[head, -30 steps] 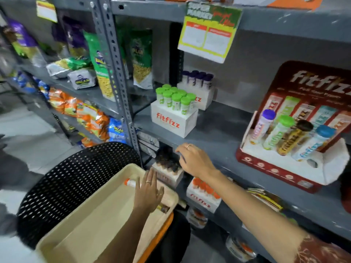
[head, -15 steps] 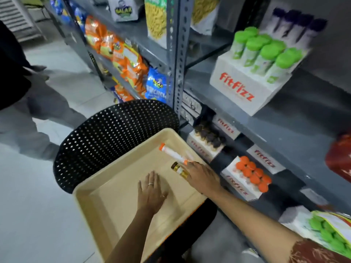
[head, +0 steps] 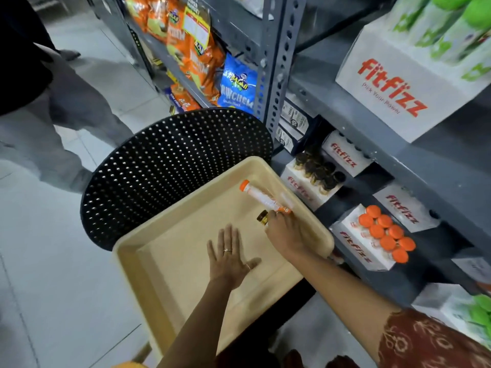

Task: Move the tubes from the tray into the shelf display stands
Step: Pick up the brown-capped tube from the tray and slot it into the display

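Note:
A beige tray rests on a black perforated chair. Two tubes lie in its far corner: an orange-capped white tube and a dark gold-capped tube. My right hand covers the dark tube, fingers curled around it, touching the orange tube's end. My left hand lies flat and spread on the tray floor, holding nothing. On the lower shelf stand a stand of dark-capped tubes and a stand of orange-capped tubes.
A white fitfizz stand with green-capped tubes sits on the upper shelf. A grey perforated upright divides the shelving. Snack bags fill the left shelves. A person's grey trouser legs stand on the tiled floor at left.
My right hand came down from the shelf edge into the tray and closed over the dark tube. The view tilted down toward the tray. My left hand stayed flat on the tray.

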Available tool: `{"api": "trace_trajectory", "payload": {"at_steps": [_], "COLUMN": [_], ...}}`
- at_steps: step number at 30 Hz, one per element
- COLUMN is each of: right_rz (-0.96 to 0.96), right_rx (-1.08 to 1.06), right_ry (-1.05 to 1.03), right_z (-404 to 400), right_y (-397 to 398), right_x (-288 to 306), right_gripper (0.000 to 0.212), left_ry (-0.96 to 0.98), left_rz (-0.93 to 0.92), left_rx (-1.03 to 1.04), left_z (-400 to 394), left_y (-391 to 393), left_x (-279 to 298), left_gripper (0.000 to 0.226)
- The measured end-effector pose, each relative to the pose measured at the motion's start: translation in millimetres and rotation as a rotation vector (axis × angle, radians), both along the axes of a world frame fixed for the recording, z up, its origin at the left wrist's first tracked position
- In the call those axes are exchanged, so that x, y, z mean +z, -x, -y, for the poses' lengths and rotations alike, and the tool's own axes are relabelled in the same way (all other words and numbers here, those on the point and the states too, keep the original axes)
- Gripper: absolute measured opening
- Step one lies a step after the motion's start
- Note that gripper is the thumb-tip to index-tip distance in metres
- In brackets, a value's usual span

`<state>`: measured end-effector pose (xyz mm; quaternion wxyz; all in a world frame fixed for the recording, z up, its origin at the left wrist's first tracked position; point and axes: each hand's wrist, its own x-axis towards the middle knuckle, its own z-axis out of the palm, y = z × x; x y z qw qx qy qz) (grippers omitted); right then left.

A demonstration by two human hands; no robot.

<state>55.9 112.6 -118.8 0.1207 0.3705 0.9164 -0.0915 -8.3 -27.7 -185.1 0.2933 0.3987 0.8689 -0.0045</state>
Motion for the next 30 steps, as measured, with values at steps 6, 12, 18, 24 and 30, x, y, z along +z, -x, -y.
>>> {"api": "trace_trajectory", "payload": {"at_steps": [6, 12, 18, 24, 30], "right_rz": [-0.073, -0.349, -0.758, -0.989, -1.063], "right_rx": [-0.005, -0.109, -0.263, -0.393, -0.513], "right_ry": [0.020, 0.072, -0.047, -0.265, -0.481], "right_z": [-2.5, -10.3, -13.9, -19.8, -19.8], "right_y": [-4.5, -27.7, -72.5, -157.0, -257.1], "right_x": [10.7, 61.4, 138.6, 218.7, 270.4], "right_gripper": [0.026, 0.033, 0.038, 0.022, 0.021], "left_ry": [0.018, -0.025, -0.299, -0.655, -0.796], "left_rz": [-0.017, -0.083, -0.224, -0.349, -0.339], "left_rx": [-0.013, -0.108, -0.208, -0.359, -0.579], "left_z": [0.2, -12.7, -50.7, -96.9, -124.1], "left_y": [-1.1, -9.1, -22.5, -88.2, -186.2], "left_x": [6.5, 44.4, 111.2, 181.8, 231.4], "left_gripper": [0.099, 0.084, 0.071, 0.063, 0.055]}}
